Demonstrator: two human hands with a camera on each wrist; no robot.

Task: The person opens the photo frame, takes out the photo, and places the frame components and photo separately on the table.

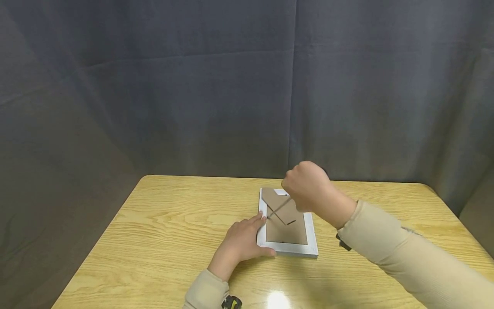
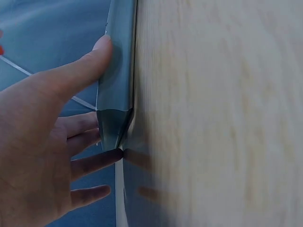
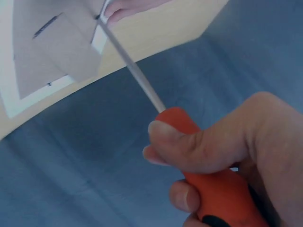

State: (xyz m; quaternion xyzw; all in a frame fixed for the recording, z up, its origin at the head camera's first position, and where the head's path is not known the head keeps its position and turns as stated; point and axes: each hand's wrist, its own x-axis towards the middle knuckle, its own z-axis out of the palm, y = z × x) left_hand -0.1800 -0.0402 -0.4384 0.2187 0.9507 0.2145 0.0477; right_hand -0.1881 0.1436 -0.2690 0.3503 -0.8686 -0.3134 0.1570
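A white picture frame [image 1: 296,248] lies face down, its brown backing board [image 1: 286,235] showing. A brown stand flap [image 3: 71,45] slants across the board. My left hand [image 1: 243,240] rests at the frame's left side with fingers spread and fairly straight. In the left wrist view, that thumb lies along the frame's edge [image 2: 116,71]. High over the board, my right hand [image 1: 310,186] grips a screwdriver [image 3: 220,194] by its orange handle. Its metal shaft [image 3: 137,73] slants down to the frame's left inner edge, with the tip close by the left fingertips.
The frame lies on a light wood-grain table [image 1: 173,223] with rounded far corners. Dark grey curtains [image 1: 212,107] hang behind the table and along both sides. A small dark metal tab [image 3: 49,84] shows at the board's edge.
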